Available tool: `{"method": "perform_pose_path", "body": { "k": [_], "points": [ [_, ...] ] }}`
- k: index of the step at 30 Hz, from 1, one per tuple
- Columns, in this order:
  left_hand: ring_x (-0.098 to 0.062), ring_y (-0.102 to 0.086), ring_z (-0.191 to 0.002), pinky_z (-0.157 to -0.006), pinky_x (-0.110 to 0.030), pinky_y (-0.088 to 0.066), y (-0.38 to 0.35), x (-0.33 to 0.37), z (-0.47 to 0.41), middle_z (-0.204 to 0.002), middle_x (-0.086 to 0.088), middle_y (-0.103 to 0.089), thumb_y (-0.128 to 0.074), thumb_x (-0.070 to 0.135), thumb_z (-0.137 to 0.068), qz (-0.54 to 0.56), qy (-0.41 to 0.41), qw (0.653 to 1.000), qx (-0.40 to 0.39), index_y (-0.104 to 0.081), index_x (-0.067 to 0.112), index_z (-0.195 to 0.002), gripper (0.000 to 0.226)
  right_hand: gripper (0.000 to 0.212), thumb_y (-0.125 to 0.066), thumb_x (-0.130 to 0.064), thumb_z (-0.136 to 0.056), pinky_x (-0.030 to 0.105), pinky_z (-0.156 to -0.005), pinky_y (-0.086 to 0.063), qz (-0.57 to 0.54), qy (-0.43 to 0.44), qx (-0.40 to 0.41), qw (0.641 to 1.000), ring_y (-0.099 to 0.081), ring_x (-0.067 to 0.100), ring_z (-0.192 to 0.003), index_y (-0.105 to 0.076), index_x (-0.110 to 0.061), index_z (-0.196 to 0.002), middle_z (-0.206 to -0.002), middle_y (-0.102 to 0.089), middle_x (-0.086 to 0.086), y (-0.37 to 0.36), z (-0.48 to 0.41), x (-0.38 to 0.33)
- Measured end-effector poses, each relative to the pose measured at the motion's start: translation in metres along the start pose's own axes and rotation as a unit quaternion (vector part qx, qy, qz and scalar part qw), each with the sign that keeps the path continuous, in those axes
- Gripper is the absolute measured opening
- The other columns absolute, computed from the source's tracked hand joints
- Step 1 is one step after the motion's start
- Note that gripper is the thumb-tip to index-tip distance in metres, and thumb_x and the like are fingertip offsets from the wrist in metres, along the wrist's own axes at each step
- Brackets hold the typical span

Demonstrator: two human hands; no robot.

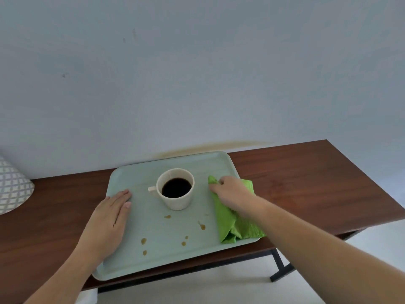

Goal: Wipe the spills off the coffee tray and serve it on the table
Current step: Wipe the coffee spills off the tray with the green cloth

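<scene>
- The wiping step is only starting: brown spills [183, 243] dot the pale green tray [140, 260], from 5 to 7 o'clock of the cup [176, 189] of coffee.
- The tray lies on the table [306, 183], its near corner overhanging the edge.
- The left hand [109, 216] lies flat and open on the tray at 9 o'clock, holding nothing.
- The right hand [230, 194], fingers [215, 189] closed, grips the green cloth [228, 224] at 3 o'clock.
- Next, probably: sweep the cloth toward 6 o'clock, clear of the full cup.
</scene>
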State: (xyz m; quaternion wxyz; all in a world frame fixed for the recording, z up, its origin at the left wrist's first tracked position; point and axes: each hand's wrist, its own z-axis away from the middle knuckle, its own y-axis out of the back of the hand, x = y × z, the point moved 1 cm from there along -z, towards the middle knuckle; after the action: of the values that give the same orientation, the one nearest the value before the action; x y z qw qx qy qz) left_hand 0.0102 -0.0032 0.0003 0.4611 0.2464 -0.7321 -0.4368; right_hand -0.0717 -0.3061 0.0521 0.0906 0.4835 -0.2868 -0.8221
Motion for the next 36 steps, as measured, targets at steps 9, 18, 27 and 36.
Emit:
{"method": "perform_pose_path", "body": {
  "k": [9, 18, 27, 36],
  "points": [
    [-0.008, -0.037, -0.135, -0.116, -0.027, -0.015, 0.001, 0.000, 0.000, -0.144, 0.001, -0.049, -0.018, 0.052, -0.092, 0.016, 0.005, 1.000, 0.005, -0.051, 0.014, -0.137, 0.067, 0.027, -0.063, -0.046, -0.079, 0.027, -0.081, -0.039, 0.204, 0.238, 0.110, 0.943, -0.043, 0.013, -0.088, -0.053, -0.025, -0.093, -0.097, -0.048, -0.011, -0.042, 0.051, 0.050],
    [-0.005, -0.037, -0.133, -0.117, -0.027, -0.016, -0.001, -0.004, 0.000, -0.142, 0.002, -0.050, -0.021, 0.047, -0.092, 0.068, 0.014, 0.998, 0.012, -0.055, 0.014, -0.134, 0.064, 0.047, -0.040, -0.042, -0.096, 0.014, -0.117, -0.011, 0.189, 0.373, -0.054, 0.907, -0.030, -0.003, -0.141, -0.054, -0.027, -0.138, -0.149, -0.045, -0.016, -0.088, 0.085, 0.033],
    [0.009, -0.033, -0.132, -0.111, -0.008, -0.008, 0.000, -0.010, 0.000, -0.141, 0.013, -0.049, -0.021, 0.042, -0.096, 0.134, 0.032, 0.990, 0.003, -0.057, 0.023, -0.132, 0.054, 0.062, -0.027, -0.051, -0.098, 0.025, -0.116, 0.014, 0.300, 0.343, -0.051, 0.889, 0.006, 0.000, -0.148, -0.009, -0.036, -0.156, -0.163, -0.001, -0.019, -0.129, 0.064, -0.004],
    [0.009, -0.035, -0.130, -0.108, -0.005, -0.012, -0.001, -0.013, 0.001, -0.138, 0.013, -0.052, -0.020, 0.048, -0.095, 0.179, 0.047, 0.982, 0.020, -0.058, 0.022, -0.131, 0.058, 0.057, -0.023, -0.038, -0.102, 0.033, -0.118, 0.014, 0.332, 0.397, -0.115, 0.848, 0.004, 0.008, -0.150, -0.009, -0.032, -0.157, -0.165, -0.003, -0.010, -0.155, 0.066, -0.024]
  ]
}}
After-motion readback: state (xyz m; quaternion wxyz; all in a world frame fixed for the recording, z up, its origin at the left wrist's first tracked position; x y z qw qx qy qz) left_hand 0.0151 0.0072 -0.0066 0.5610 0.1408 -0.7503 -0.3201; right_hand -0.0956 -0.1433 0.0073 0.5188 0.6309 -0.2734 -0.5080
